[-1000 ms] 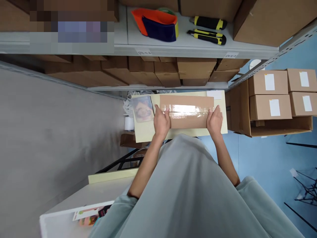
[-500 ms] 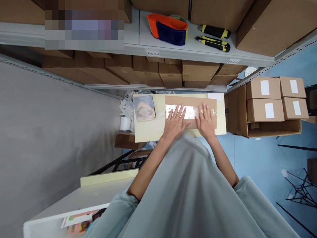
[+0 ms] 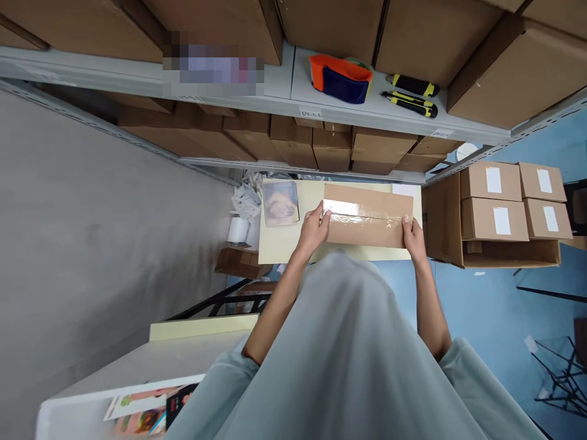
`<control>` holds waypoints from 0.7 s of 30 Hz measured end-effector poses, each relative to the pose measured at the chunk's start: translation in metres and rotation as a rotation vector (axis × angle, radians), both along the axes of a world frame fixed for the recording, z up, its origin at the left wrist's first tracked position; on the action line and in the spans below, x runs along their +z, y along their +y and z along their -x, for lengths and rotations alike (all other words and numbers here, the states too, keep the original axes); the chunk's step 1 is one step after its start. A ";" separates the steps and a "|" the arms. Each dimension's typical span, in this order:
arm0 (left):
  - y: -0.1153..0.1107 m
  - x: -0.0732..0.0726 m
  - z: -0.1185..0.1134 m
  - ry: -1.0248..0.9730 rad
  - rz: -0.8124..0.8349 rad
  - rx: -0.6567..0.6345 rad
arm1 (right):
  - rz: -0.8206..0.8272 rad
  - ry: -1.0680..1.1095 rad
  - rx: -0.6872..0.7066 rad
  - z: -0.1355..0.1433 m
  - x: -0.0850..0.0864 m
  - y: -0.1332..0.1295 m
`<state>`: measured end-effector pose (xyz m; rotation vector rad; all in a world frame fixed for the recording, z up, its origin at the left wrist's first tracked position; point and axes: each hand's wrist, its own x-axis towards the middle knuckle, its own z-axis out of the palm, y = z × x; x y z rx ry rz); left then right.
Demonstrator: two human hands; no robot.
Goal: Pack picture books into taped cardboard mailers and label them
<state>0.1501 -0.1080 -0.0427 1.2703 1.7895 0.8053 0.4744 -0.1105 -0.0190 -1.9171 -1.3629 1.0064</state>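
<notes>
A flat brown cardboard box (image 3: 369,235) with shiny clear tape along its middle is between my two hands, over the cream tabletop (image 3: 279,247). My left hand (image 3: 315,227) grips the box's left end, thumb on top. At the right end, my right hand (image 3: 413,237) is closed on the edge, its thumb on the tape's end. The fingers under the box are hidden. Left of the box lies a plastic-wrapped picture packet (image 3: 280,203). A white paper (image 3: 404,190) shows behind the box's far right corner.
Above the table runs a grey shelf (image 3: 275,101) holding cartons, an orange and blue tape dispenser (image 3: 343,80) and yellow-black box cutters (image 3: 410,98). On the right, a large open carton (image 3: 443,220) holds several labelled boxes (image 3: 499,220). A grey wall (image 3: 114,232) stands left.
My hands have gone from lying flat on the taped top to gripping the box's two ends. The box now sits slightly tilted, and the whole view has shifted a little.
</notes>
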 end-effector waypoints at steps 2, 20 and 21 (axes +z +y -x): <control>0.000 0.024 0.003 -0.010 -0.008 -0.050 | -0.027 0.011 -0.017 -0.001 0.020 -0.003; -0.006 0.111 0.032 -0.211 -0.329 -0.047 | -0.402 0.029 0.029 0.000 0.107 0.012; -0.007 0.094 0.037 -0.211 -0.308 -0.010 | -0.370 0.036 0.049 0.004 0.093 0.013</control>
